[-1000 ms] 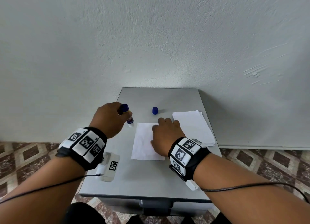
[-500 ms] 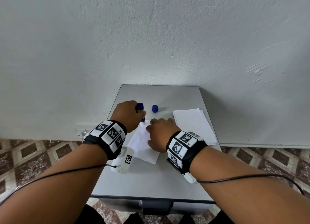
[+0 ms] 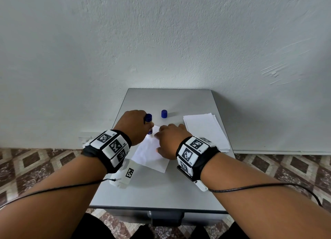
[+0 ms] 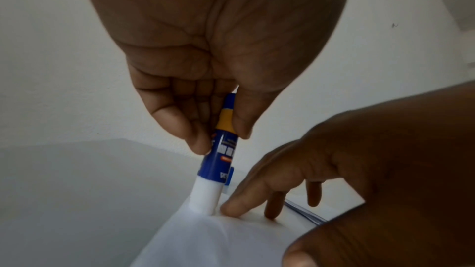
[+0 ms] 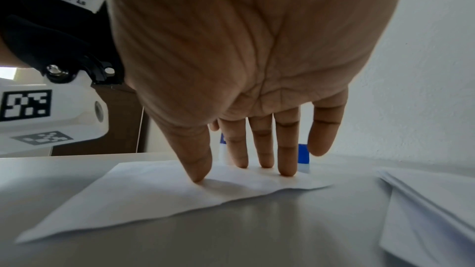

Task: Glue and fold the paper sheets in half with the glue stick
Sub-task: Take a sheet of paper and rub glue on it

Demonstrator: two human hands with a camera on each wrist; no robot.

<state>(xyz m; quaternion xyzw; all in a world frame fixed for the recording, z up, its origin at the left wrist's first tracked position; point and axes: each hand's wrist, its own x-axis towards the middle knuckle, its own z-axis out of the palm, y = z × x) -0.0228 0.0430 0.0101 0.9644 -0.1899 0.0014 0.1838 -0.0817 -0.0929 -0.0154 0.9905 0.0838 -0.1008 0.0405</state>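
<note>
Glue (image 4: 223, 149) sits pinched in your left hand (image 3: 133, 126), tip down on the sheet (image 3: 149, 155). Your right hand (image 3: 169, 140) presses flat fingers on that sheet. Cap (image 3: 164, 113) stands near the stack (image 3: 206, 129).

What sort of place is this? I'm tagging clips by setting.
Probably a plain room indoors, with a makeshift work spot: a small grey metal cabinet top pushed against a bare white plastered wall, over a brown and cream diamond-patterned tiled floor.

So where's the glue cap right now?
In the head view the cap stands on the table, beyond the right hand, between glue stick and paper stack.
</note>
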